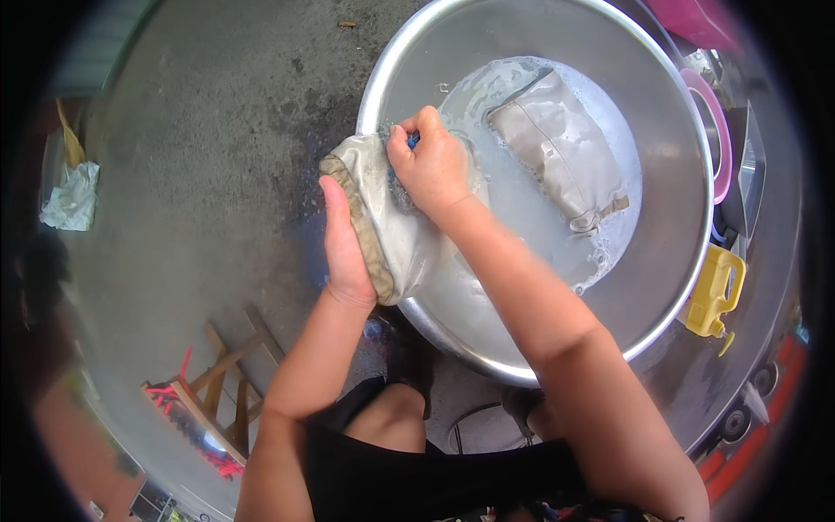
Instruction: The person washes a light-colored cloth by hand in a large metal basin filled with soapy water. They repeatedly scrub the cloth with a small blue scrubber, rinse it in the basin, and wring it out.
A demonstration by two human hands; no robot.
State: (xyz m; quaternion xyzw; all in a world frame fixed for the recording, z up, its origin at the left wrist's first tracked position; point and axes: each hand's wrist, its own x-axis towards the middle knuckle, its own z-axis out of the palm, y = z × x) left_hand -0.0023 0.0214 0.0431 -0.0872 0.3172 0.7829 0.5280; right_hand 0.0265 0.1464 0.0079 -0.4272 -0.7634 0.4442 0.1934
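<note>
My left hand (346,248) supports a wet off-white cloth piece (401,254) by its tan hem, the thumb outside and the fingers hidden by the fabric. The piece lies over the left rim of a large round metal basin (659,274). My right hand (434,166) is closed around a scrubber (401,189), of which only grey mesh and bits of blue show, and presses it against the cloth. In the cloudy, sudsy water (515,209) floats a second greyish cloth piece (561,147), partly puffed up, with a short tan strap at one end.
Right of the basin stand a yellow jug with a tap (714,290), a pink plastic handle or rim (708,130) and a dark tray (747,176). A wooden stool (222,391) is at lower left on the concrete floor (215,130). My knee (391,417) is below the basin.
</note>
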